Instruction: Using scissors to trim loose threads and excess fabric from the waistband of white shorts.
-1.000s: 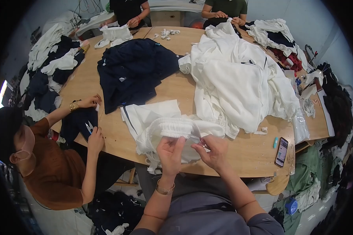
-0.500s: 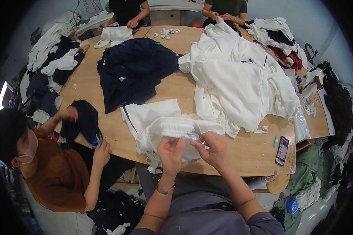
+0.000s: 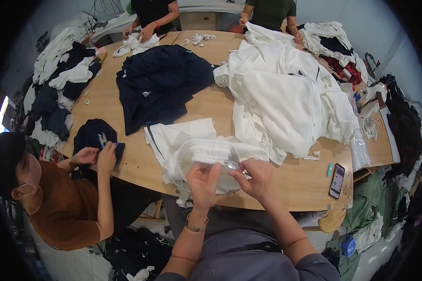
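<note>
My left hand pinches the gathered elastic waistband of a white garment at the table's near edge. In my right hand is a pair of small shiny thread snips, its tip at the waistband just right of my left thumb. Whether the blades touch a thread is too small to tell. Part of the garment spreads away from me on the table, with a dark stripe along its left edge.
A navy garment pile and a big white garment pile cover much of the wooden table. A phone lies at right. On my left, a person works with snips on navy cloth; two people handle white cloth across the table.
My hands barely move at the waistband. The person on my left has brought both hands together over the navy cloth. The person at far right has spread white cloth between two hands.
</note>
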A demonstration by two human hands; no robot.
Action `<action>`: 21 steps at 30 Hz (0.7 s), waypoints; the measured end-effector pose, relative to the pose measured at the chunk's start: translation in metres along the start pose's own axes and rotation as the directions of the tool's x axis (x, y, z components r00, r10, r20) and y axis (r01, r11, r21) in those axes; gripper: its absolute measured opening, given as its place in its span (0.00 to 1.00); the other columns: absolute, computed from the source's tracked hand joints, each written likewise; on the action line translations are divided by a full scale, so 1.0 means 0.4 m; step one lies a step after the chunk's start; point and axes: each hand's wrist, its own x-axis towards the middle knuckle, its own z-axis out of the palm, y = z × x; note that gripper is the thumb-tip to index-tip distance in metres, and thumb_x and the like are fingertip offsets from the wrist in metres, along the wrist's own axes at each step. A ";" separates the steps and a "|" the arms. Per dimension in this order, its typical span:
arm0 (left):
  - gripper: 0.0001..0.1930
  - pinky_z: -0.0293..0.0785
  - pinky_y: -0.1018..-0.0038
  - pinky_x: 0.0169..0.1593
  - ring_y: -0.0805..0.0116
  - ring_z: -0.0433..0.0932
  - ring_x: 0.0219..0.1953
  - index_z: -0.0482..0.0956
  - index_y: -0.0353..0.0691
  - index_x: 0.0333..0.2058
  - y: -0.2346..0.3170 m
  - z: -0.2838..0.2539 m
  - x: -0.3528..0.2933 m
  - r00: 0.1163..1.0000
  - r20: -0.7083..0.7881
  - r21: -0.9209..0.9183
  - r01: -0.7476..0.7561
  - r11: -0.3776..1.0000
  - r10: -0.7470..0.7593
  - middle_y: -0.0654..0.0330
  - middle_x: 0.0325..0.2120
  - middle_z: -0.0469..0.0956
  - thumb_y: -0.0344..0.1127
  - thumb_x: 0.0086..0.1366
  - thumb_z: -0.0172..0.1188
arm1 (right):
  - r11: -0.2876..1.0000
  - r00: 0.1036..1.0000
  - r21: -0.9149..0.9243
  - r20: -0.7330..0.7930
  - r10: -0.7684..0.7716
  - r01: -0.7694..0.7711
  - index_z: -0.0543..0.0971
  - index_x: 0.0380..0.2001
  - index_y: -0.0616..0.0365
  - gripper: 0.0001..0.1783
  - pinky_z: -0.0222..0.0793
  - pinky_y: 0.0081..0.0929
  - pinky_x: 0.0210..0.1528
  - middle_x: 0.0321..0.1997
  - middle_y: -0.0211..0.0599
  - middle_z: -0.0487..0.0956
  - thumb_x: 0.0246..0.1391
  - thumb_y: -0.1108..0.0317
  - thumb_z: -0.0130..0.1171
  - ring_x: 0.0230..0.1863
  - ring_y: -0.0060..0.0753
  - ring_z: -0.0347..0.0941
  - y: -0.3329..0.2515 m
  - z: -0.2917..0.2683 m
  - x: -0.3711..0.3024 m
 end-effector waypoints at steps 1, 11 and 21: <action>0.10 0.66 0.80 0.46 0.75 0.72 0.41 0.69 0.28 0.41 0.000 0.001 0.001 1.000 -0.003 0.010 -0.007 1.000 0.007 0.56 0.38 0.73 0.22 0.59 0.51 | 1.000 1.000 0.000 0.000 0.001 -0.001 0.71 0.17 0.57 0.15 0.56 0.25 0.18 0.14 0.32 0.69 0.36 0.61 0.67 0.14 0.33 0.64 -0.001 -0.003 0.001; 0.12 0.66 0.80 0.47 0.74 0.71 0.42 0.68 0.27 0.43 0.018 0.002 -0.004 0.996 0.073 0.192 -0.055 0.980 0.042 0.56 0.40 0.72 0.20 0.58 0.50 | 0.988 0.994 -0.117 0.039 -0.098 0.102 0.71 0.17 0.54 0.17 0.54 0.24 0.18 0.13 0.29 0.69 0.34 0.57 0.67 0.13 0.30 0.64 -0.001 -0.024 0.022; 0.12 0.69 0.75 0.48 0.72 0.73 0.42 0.67 0.28 0.44 0.019 0.005 0.010 0.997 0.053 -0.054 0.060 0.997 -0.057 0.54 0.40 0.73 0.21 0.59 0.49 | 0.782 0.901 0.474 0.068 0.427 -0.406 0.73 0.24 0.62 0.10 0.56 0.13 0.21 0.16 0.30 0.68 0.42 0.69 0.64 0.16 0.19 0.60 -0.019 -0.017 0.010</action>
